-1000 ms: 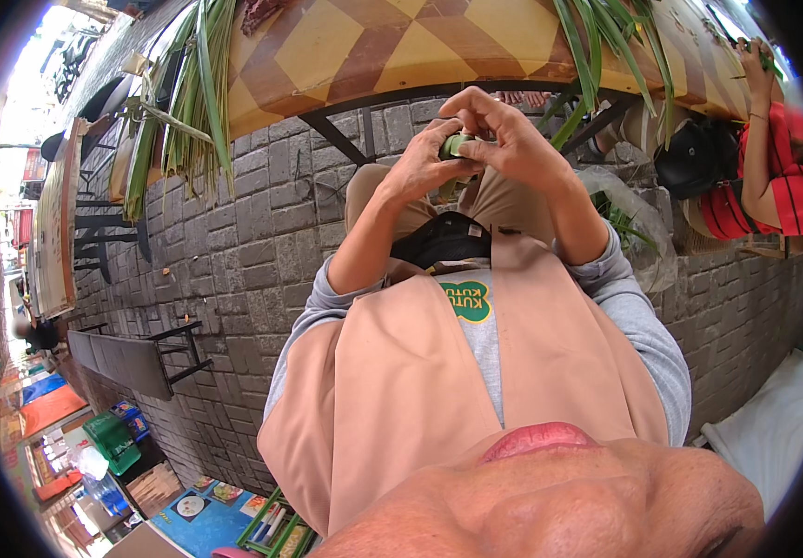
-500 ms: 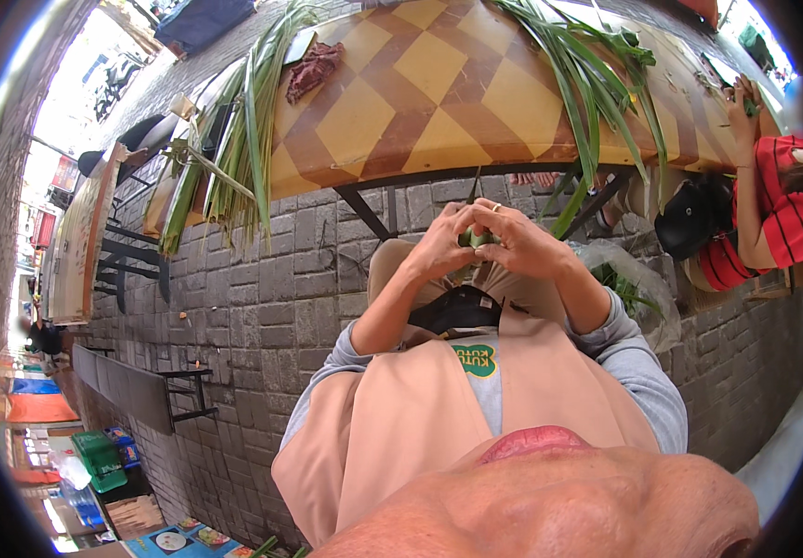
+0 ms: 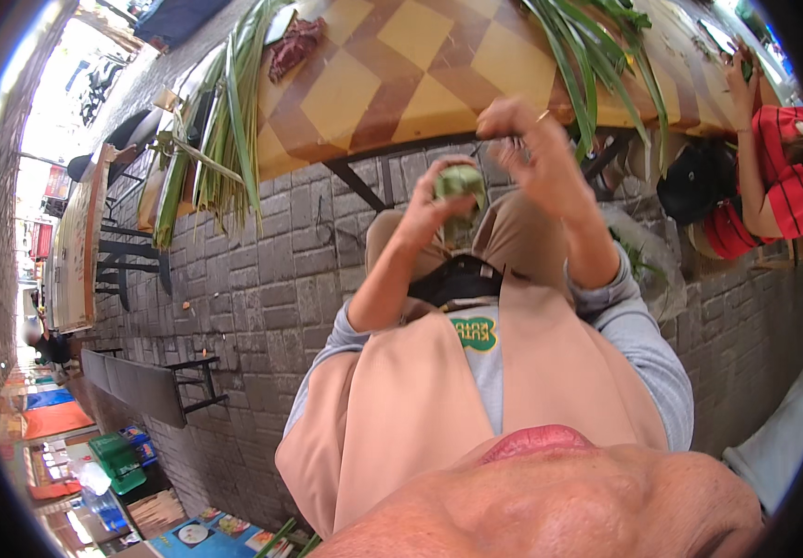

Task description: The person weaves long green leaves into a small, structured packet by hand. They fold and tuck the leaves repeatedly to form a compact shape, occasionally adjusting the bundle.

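Observation:
My left hand (image 3: 428, 206) is closed around a small green woven palm-leaf pouch (image 3: 459, 182), held above my lap. A strip of leaf hangs below the pouch. My right hand (image 3: 536, 153) is raised to the right of it, apart from the pouch and near the table's front edge. Motion smears its fingers, so whether they grip a strip of leaf cannot be made out. Long green palm leaves (image 3: 226, 121) lie over the left end of the table (image 3: 378, 116), and more long leaves (image 3: 592, 70) droop over its front edge on the right.
A dark red crumpled cloth (image 3: 295, 48) lies on the table. At the right sits a person in a red striped shirt (image 3: 781, 177), hands raised, beside a black cap (image 3: 694, 181). A clear plastic bag (image 3: 648, 265) with leaf pieces is near my right knee. A bench (image 3: 136, 381) stands left.
My hands were together around the pouch. Now the right hand has pulled away up and to the right, while the left keeps the pouch, a little farther left and nearer the table.

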`<state>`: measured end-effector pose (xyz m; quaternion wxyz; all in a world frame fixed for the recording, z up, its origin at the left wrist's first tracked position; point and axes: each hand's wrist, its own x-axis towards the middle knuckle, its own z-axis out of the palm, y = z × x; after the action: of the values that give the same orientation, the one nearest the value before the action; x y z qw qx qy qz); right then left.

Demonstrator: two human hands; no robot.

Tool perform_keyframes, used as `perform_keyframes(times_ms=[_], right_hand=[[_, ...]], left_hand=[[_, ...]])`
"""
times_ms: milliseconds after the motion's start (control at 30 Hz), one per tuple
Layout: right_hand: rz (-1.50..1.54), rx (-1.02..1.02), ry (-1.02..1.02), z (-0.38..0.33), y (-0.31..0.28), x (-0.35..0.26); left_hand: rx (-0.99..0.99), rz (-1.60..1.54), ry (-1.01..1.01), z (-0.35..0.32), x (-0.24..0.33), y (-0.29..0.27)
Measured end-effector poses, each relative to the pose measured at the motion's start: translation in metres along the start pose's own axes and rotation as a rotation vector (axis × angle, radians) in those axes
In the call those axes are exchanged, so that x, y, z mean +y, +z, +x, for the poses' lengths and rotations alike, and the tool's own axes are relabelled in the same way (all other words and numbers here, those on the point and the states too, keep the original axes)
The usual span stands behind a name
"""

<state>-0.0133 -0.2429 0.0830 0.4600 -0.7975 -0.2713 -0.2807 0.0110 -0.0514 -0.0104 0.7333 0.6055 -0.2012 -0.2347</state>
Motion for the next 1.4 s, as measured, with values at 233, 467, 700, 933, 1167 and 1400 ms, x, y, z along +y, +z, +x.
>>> perform_keyframes(times_ms=[233,467,700,933,1167,1400], right_hand=[[0.648,0.17,0.126,-0.017,0.016,-0.013],[0.531,0.207,0.16,-0.025,0.044,-0.01],[0.357,0.178,0.087,-0.022,0.047,-0.009],[0.575,-0.009,0.298,-0.019,0.022,-0.019],[0.66,-0.218,0.347,-0.02,-0.002,-0.023],[0.692,-0.203,0.384,-0.024,0.003,-0.021]], left_hand=[[-0.222,-0.82,0.264,-0.004,0.024,-0.004],[-0.372,-1.209,0.31,-0.005,0.026,0.003],[-0.252,-0.888,0.321,-0.01,0.034,0.006],[-0.234,-0.673,0.281,-0.015,0.04,0.011],[-0.25,-0.63,0.279,-0.022,0.043,0.023],[-0.287,-0.648,0.119,-0.032,0.049,0.027]])
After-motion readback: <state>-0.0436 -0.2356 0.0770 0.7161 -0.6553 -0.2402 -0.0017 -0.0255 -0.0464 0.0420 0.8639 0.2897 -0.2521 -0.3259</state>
